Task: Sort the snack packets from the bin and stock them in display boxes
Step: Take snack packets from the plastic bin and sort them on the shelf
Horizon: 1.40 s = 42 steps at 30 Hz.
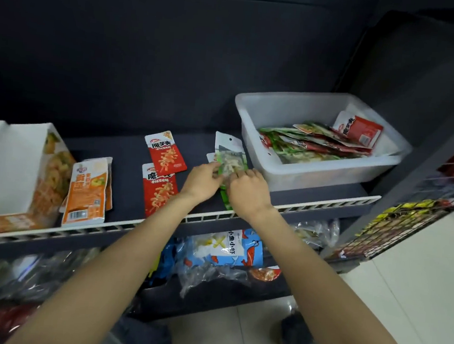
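A small stack of green snack packets [232, 164] lies on the dark shelf [129, 147] just left of the translucent plastic bin [316, 177]. My left hand [202, 182] pinches the stack's left edge and my right hand [247, 191] grips its right side, both over its near end. The bin holds several red and green packets [316, 144]. Two red packets [162, 171] lie in the shelf's middle. Orange packets [88, 190] lean beside an open white display box [9, 169] at the left.
A white slotted rail [327, 204] runs along the shelf's front edge. The lower shelf holds a blue fish-snack bag [230, 249] and clear plastic bags. A wire rack [408, 220] of packets stands at the right. Pale floor tiles lie below.
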Motion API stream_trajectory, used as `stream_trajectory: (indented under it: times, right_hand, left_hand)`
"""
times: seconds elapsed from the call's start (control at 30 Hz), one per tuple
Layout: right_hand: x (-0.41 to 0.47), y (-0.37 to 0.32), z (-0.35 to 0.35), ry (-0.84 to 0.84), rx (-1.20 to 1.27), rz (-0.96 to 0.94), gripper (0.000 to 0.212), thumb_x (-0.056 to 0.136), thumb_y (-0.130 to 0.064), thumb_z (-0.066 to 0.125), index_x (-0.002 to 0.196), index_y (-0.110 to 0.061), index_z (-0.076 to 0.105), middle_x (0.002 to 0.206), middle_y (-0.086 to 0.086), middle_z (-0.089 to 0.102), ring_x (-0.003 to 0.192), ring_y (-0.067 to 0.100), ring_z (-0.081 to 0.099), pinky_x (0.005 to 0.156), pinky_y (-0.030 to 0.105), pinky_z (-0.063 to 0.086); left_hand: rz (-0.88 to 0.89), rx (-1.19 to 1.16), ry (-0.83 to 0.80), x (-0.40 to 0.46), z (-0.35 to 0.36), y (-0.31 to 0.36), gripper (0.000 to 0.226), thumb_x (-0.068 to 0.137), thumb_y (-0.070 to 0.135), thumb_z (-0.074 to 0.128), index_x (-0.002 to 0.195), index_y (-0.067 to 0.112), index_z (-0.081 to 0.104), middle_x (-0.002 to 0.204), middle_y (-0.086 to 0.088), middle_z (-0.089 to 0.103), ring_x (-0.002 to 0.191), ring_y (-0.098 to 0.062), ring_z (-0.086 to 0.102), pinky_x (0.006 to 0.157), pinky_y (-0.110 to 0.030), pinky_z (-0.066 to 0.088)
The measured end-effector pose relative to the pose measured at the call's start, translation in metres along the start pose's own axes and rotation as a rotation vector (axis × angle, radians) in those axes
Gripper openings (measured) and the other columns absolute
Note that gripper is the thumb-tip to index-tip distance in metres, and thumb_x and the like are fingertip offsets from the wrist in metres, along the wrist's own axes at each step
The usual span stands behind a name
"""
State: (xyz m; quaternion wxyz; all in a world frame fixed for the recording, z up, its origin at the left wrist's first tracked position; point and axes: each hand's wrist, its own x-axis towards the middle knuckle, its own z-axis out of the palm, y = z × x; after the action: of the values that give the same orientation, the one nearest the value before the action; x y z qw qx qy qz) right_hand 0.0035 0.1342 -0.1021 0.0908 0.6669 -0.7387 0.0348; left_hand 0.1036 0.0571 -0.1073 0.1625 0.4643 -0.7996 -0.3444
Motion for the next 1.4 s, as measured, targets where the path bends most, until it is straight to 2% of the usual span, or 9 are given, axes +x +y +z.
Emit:
stream_trajectory:
  times: [0.1,0.2,0.3,0.37,0.53,0.67,0.9,1.17,1.4]
  right_hand:
    - [0.001,0.008,-0.003,-0.011,-0.016,-0.017,0.033,0.099,-0.023,0.038,0.114,-0.003,0.06,0.118,0.015,0.061,0.108,0.03,0.057,0.096,0.038,0.04]
    - [0.002,0.009,-0.016,0.023,0.023,-0.048,0.031,0.097,-0.017,0.043,0.124,-0.004,0.052,0.122,0.013,0.057,0.11,0.029,0.057,0.082,0.036,0.048]
    - [-0.002,0.016,-0.045,0.221,0.115,-0.134,0.024,0.079,-0.004,0.064,0.102,-0.005,0.066,0.093,0.012,0.067,0.078,0.03,0.067,0.054,0.031,0.05]
    - [0.0,0.032,-0.064,0.308,0.176,-0.177,0.019,0.076,-0.004,0.061,0.093,-0.006,0.069,0.084,0.01,0.068,0.07,0.031,0.066,0.051,0.031,0.049]
    - [0.018,0.099,-0.093,0.331,0.213,-0.127,0.026,0.084,-0.011,0.05,0.099,-0.011,0.071,0.093,0.008,0.069,0.086,0.031,0.06,0.07,0.037,0.051]
    - [0.04,0.17,-0.077,0.142,0.225,0.115,0.024,0.092,-0.015,0.054,0.109,-0.02,0.069,0.112,0.005,0.068,0.106,0.028,0.057,0.087,0.037,0.047]
    - [0.041,0.233,-0.07,-0.225,0.347,0.285,0.042,0.091,-0.044,0.056,0.127,-0.022,0.058,0.12,0.005,0.064,0.112,0.023,0.057,0.095,0.033,0.044]
    - [0.025,0.242,-0.068,-0.398,0.475,0.241,0.044,0.094,-0.025,0.053,0.138,-0.026,0.048,0.143,-0.005,0.047,0.129,0.013,0.043,0.098,0.018,0.03]
    - [0.016,0.24,-0.078,-0.462,0.456,0.238,0.058,0.088,-0.028,0.061,0.142,-0.024,0.041,0.144,-0.005,0.044,0.133,0.016,0.039,0.104,0.022,0.031]
  left_hand:
    - [0.146,0.322,0.103,-0.001,0.001,0.002,0.033,0.096,0.016,0.047,0.126,0.01,0.06,0.12,-0.017,0.064,0.115,-0.033,0.051,0.095,-0.036,0.043]
    - [0.241,0.283,0.273,-0.003,-0.018,0.006,0.032,0.094,0.015,0.049,0.123,0.013,0.062,0.115,-0.012,0.067,0.109,-0.03,0.051,0.09,-0.035,0.042]
    - [0.361,0.18,0.409,0.0,-0.041,0.022,0.032,0.093,0.015,0.052,0.123,0.017,0.062,0.115,-0.005,0.065,0.106,-0.023,0.052,0.088,-0.032,0.04]
    - [0.453,0.116,0.412,0.006,-0.048,0.04,0.032,0.091,0.014,0.054,0.121,0.019,0.063,0.113,0.0,0.065,0.104,-0.019,0.053,0.086,-0.031,0.043]
    - [0.568,0.025,0.244,0.037,-0.034,0.083,0.033,0.086,0.015,0.061,0.118,0.023,0.063,0.108,0.01,0.067,0.103,-0.009,0.055,0.088,-0.026,0.045]
    - [0.514,0.008,0.07,0.076,-0.021,0.113,0.033,0.089,0.019,0.062,0.122,0.021,0.06,0.113,0.008,0.066,0.107,-0.002,0.057,0.091,-0.016,0.041]
    - [0.557,0.354,-0.325,0.118,0.011,0.147,0.051,0.086,0.043,0.064,0.134,0.031,0.05,0.135,0.007,0.055,0.121,-0.013,0.051,0.099,-0.029,0.04]
    - [0.602,0.466,-0.224,0.13,0.037,0.146,0.027,0.092,0.042,0.054,0.118,0.042,0.061,0.119,0.01,0.066,0.108,-0.017,0.06,0.091,-0.036,0.048]
    - [0.714,0.597,-0.193,0.116,0.043,0.157,0.041,0.089,0.042,0.058,0.129,0.038,0.053,0.135,0.008,0.052,0.123,-0.018,0.048,0.092,-0.035,0.042]
